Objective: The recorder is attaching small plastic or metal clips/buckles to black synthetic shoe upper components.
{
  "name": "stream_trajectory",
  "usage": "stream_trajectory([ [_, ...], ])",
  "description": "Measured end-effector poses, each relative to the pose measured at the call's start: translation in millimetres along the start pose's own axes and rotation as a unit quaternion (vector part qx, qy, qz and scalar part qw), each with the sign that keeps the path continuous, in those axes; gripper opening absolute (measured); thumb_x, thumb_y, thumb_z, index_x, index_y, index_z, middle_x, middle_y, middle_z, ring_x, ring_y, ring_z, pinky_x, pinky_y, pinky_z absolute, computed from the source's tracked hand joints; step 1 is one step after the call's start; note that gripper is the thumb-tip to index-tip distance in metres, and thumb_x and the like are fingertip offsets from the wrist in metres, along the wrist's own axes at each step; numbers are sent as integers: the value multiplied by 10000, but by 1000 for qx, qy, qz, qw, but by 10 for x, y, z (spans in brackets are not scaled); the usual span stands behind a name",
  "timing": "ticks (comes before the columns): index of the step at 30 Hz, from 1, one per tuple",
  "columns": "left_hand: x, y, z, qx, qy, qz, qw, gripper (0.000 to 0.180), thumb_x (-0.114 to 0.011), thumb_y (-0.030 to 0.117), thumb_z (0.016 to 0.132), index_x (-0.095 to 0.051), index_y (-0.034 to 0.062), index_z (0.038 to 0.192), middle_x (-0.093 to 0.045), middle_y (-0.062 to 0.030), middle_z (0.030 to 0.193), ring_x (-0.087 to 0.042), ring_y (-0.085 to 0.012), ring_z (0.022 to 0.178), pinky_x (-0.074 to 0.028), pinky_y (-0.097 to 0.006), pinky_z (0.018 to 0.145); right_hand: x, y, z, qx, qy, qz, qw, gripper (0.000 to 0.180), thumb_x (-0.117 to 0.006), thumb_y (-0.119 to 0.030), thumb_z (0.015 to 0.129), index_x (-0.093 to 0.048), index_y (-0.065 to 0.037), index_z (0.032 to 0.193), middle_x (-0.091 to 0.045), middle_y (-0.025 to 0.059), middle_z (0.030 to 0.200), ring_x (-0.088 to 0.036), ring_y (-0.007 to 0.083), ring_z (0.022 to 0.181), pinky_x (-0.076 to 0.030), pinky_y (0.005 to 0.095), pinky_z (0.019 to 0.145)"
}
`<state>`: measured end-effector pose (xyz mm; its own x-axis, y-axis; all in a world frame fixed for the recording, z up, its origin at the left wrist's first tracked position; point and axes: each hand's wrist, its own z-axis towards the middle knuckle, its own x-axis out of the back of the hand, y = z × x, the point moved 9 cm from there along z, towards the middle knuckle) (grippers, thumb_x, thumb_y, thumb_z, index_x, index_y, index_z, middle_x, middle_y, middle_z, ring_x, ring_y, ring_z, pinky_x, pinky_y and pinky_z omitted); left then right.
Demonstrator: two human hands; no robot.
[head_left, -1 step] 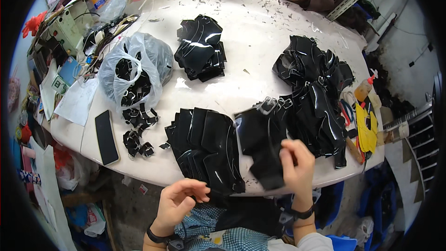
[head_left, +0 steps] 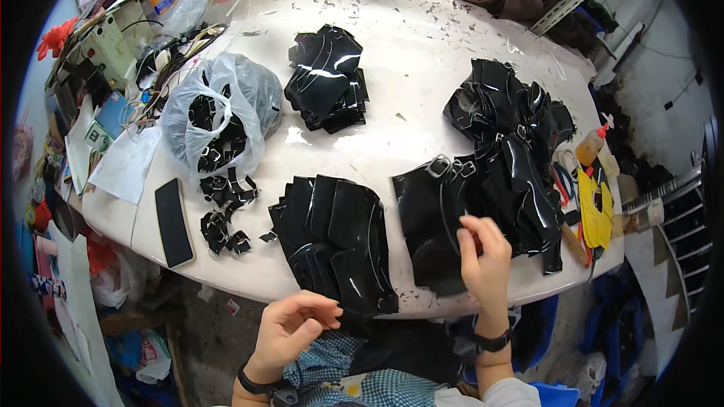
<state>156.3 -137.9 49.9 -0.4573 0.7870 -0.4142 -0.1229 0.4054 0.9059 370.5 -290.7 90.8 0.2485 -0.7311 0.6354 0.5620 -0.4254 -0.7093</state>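
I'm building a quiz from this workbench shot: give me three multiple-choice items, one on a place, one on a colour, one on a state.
1. Where does the dark phone lie?
A. near the table's left edge
B. on the far pile
C. in the bag

2. What colour are the stacked sheets at the near edge?
A. white
B. glossy black
C. red

3. What is the right hand doing?
A. resting flat, empty
B. pinching a black piece
C. holding the glue bottle

Answers: 1 A, it lies flat beside the small black scraps; 2 B, they shine black; 3 B, the fingers close on the piece's edge.
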Motion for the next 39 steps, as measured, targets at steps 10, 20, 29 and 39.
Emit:
stream_trajectory([
  [10,-718,893,-132,-253,-158,391,871,221,-630,-13,676,-650,29,892,-650,-82,834,-615,-178,694,-478,-272,603,-279,293,-29,8,-29,-183,983,394,-625,-245,792,-524,37,1049,-525,148,892,-522,306,824,-420,356,709],
  [20,-1219,1589,-528,-448,11,427,785,122,-554,76,699,-664,86,751,-630,2,779,-577,-166,663,-430,-254,572,-287,919,-163,-154,-10,11,988,336,-564,-208,861,-516,37,1085,-558,65,846,-523,134,713,-424,250,658],
  [29,-1056,1435,-362,-426,33,277,861,108,-559,68,658,-615,-8,711,-571,-75,700,-547,-195,594,-469,-276,520,-110,539,-155,-104,12,-108,989,359,-592,-184,825,-501,-23,1133,-512,90,937,-505,190,773,-431,290,705],
  [39,79,785,274,-234,117,652,711,202,-597,-45,659,-605,13,852,-599,-123,856,-571,-275,784,-456,-355,694,175,166,-243,17,59,-149,987,312,-532,-73,797,-520,23,1093,-534,153,1062,-511,280,1007,-378,360,888],
])
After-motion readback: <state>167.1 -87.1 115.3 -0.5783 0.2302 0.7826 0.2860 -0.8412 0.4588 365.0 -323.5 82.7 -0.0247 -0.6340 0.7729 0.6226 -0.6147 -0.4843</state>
